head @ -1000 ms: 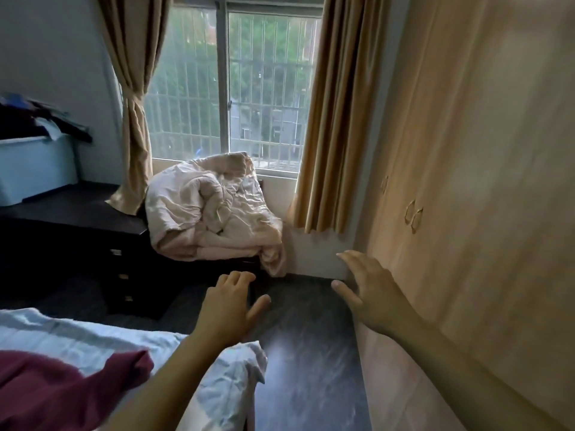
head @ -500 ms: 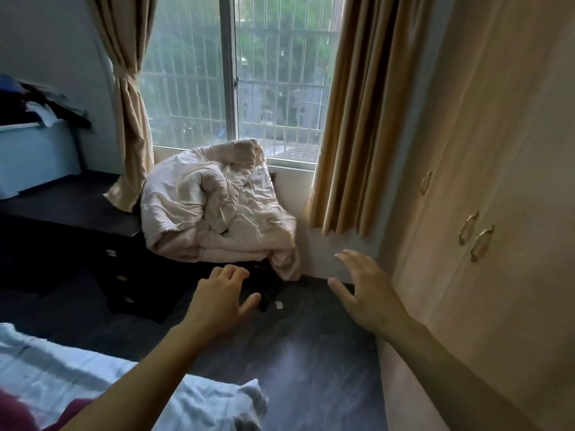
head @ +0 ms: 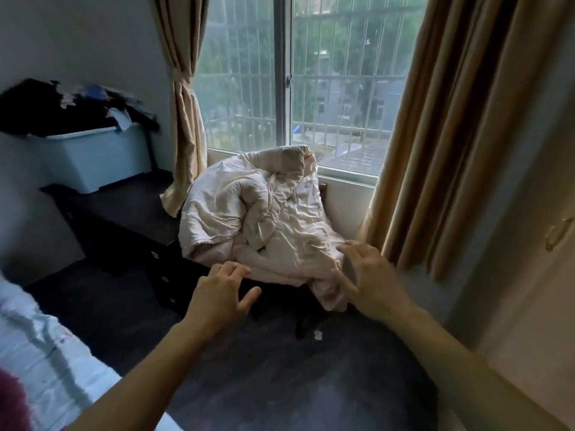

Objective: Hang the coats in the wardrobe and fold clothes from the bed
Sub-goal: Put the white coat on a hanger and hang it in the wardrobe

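1. Hands: left hand (head: pixel 219 293) and right hand (head: pixel 370 281) are both stretched forward, fingers spread and relaxed, holding nothing.
2. Left hand sits low in front of the crumpled beige quilt (head: pixel 249 213), fingertips near its bottom edge. Can't make out whether they touch it.
3. Right hand overlaps the quilt's lower right corner in view. Can't tell if the fingertips touch the fabric or hover in front of it.
4. Quilt is heaped on a dark seat (head: pixel 303 321) under the window (head: pixel 326 73). The seat is almost fully hidden; only dark legs show below.
5. Bed (head: pixel 46 353) is at bottom left, cut off by the frame, pale sheet blurred. A maroon garment (head: pixel 12 399) lies on it at the far corner, mostly out of frame, type unreadable.
6. Wardrobe (head: pixel 529 306) runs along the right edge, doors closed, only a strip visible. 1 brass handle (head: pixel 558 233) shows, clipped by the frame.
7. Dark dresser (head: pixel 124 219) stands left of the quilt and carries a pale blue storage box (head: pixel 99 157). The dark clothes pile (head: pixel 62 104) on the box is smeared; items can't be separated.
8. 2 tan curtains: left curtain (head: pixel 183 119) is tied back, hem on the dresser top. Right curtain (head: pixel 451 135) hangs loose between window and wardrobe.
9. Small white scrap (head: pixel 318 335) lies on the dark floor (head: pixel 264 384) beside the seat legs, too small to identify.
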Tool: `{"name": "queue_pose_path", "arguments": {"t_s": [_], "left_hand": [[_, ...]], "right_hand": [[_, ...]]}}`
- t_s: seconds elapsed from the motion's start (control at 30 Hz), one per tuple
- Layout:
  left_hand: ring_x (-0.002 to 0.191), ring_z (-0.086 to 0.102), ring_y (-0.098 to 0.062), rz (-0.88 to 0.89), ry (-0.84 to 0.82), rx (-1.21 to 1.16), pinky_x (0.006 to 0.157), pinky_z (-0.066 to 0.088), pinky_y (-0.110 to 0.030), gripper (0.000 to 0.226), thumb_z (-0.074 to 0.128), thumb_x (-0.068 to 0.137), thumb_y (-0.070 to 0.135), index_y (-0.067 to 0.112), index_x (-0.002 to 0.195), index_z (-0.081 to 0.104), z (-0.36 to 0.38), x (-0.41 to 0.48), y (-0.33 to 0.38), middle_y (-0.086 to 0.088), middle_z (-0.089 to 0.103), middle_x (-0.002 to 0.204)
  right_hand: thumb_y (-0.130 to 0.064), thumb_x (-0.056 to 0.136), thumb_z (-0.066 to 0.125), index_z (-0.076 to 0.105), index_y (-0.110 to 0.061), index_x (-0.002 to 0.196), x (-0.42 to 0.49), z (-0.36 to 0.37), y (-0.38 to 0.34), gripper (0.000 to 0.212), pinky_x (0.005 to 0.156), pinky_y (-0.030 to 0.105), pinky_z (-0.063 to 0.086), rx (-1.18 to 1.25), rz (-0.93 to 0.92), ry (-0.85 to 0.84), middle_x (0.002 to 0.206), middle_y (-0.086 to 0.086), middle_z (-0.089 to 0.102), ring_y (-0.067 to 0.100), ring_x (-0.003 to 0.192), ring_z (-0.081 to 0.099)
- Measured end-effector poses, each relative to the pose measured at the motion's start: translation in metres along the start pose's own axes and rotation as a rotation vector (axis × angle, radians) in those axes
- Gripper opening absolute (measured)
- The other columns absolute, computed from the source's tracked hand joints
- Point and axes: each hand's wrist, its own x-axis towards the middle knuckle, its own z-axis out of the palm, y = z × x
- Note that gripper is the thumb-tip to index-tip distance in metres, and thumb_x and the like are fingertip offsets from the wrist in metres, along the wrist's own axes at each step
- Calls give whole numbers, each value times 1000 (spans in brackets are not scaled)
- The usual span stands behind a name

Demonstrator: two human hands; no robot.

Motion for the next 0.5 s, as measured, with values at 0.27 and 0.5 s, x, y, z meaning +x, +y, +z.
{"name": "queue_pose_path", "arguments": {"t_s": [0.27, 0.5], "left_hand": [[119, 48, -19, -132, 61, 8, 93, 45, -40, 47, 52, 89, 57, 24, 124, 56, 35, 98, -55, 7, 55, 129], [120, 46, -15, -268, 133, -42, 94, 45, -37, 51, 49, 89, 60, 27, 128, 53, 63, 184, -133, 9, 53, 131]], "right_hand": [[-53, 92, 47, 44, -25, 140, 125, 67, 13, 56, 113, 41, 33, 31, -140, -55, 149, -2, 40, 20, 138, 33], [-52, 94, 49, 42, -25, 143, 265, 104, -13, 56, 110, 37, 30, -23, -272, -109, 151, -4, 38, 18, 139, 33]]}}
